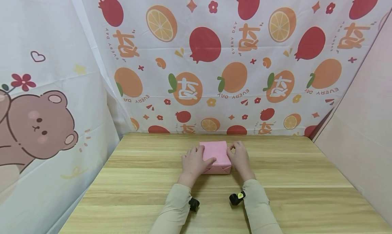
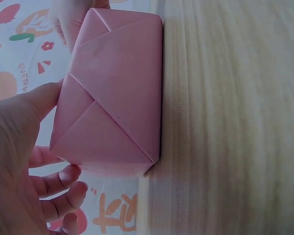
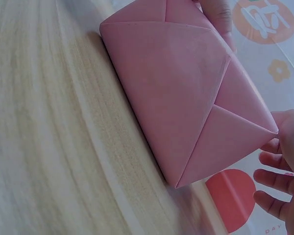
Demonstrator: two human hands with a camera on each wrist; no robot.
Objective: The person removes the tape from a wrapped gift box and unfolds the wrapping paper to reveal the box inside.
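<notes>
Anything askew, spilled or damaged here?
No spill in view, no clear tear on the pink box. One oddity: the bear print on the left-side cloth lies sideways, ears toward the right, perhaps hung turned.

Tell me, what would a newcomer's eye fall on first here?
Probably the fruit-printed cloth hanging behind the table, bright with red and orange. Next comes the pink wrapped box on that table, with the person's left grip at its left side and right grip at its right edge. Far left, a brown bear is pictured on pale cloth.
</notes>
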